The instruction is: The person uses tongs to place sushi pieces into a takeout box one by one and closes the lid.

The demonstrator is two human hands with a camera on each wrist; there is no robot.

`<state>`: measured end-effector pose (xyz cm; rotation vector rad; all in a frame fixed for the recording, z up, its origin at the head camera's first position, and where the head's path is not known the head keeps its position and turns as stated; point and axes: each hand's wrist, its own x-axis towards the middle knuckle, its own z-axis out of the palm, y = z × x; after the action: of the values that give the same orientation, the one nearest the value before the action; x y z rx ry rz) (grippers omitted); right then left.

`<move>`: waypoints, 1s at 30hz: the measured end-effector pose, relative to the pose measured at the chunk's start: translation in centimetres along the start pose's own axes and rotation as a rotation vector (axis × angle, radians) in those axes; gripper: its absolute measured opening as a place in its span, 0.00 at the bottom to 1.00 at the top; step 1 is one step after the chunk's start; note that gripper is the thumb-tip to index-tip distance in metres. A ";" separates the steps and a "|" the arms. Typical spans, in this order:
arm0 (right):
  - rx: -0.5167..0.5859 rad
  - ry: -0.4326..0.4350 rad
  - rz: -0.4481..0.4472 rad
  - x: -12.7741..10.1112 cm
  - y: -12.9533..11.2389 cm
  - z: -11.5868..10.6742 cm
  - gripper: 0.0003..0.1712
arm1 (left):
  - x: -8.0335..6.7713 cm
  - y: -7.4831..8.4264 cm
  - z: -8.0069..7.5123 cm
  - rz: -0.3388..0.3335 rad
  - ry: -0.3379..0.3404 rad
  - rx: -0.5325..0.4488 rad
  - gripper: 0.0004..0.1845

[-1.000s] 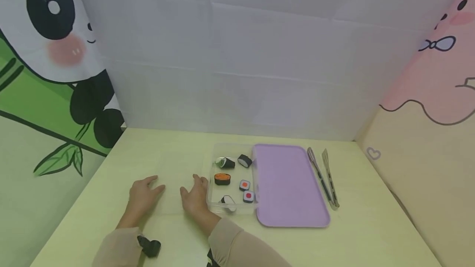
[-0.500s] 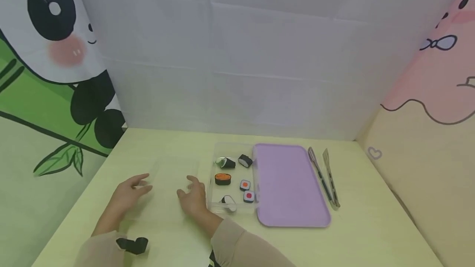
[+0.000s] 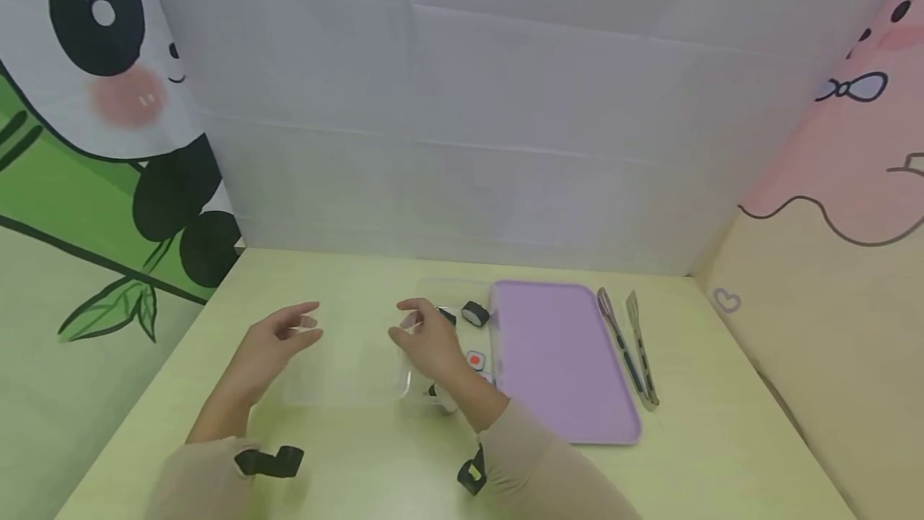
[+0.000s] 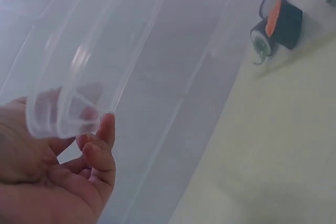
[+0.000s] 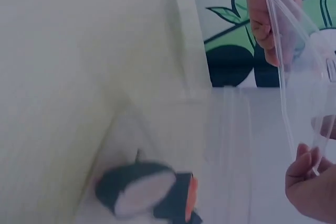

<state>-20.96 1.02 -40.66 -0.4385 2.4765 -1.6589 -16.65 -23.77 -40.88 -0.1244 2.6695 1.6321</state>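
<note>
Between the two hands hangs a shallow clear plastic lid [image 4: 89,61], nearly invisible in the head view against the table. My left hand [image 3: 269,350] pinches its left edge, fingers and thumb on either side of the rim. At the opposite edge, my right hand [image 3: 435,347] pinches the lid in the same way. Beneath the right hand sits a clear plastic box [image 3: 406,383] with toy sushi inside. A dark-wrapped rice piece [image 3: 475,313] and a small roll with an orange centre [image 3: 476,359] show; the hand covers other pieces, including the orange-topped one [image 4: 288,23].
Right beside the box lies a flat purple tray [image 3: 566,363]. Farther right, a pair of metal tongs [image 3: 635,351] lies on the pale yellow table [image 3: 361,456]. A pale sheet [image 3: 462,143] rises behind the table.
The lid has come up from the table left of the box, held in both hands. My right hand has moved up and right over the box; my left hand shifted left, then back right.
</note>
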 end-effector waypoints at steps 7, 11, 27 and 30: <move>-0.079 0.008 -0.013 0.1 2.4 -6.9 0.19 | 2.1 1.9 4.6 0.142 -0.017 -0.009 0.26; -0.084 0.048 -0.011 -0.2 3.6 -9.2 0.19 | 3.2 2.6 7.0 0.186 -0.030 -0.033 0.23; 0.230 0.123 0.094 -0.2 5.1 -13.8 0.26 | 5.3 5.0 10.1 0.164 -0.045 -0.179 0.26; 0.279 0.077 0.108 -0.2 5.3 -14.6 0.22 | 5.3 5.3 10.1 0.147 -0.056 -0.228 0.24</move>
<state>-25.56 15.87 -39.87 -0.2064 2.2245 -1.9688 -22.66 -12.73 -41.06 0.1177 2.4966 1.9485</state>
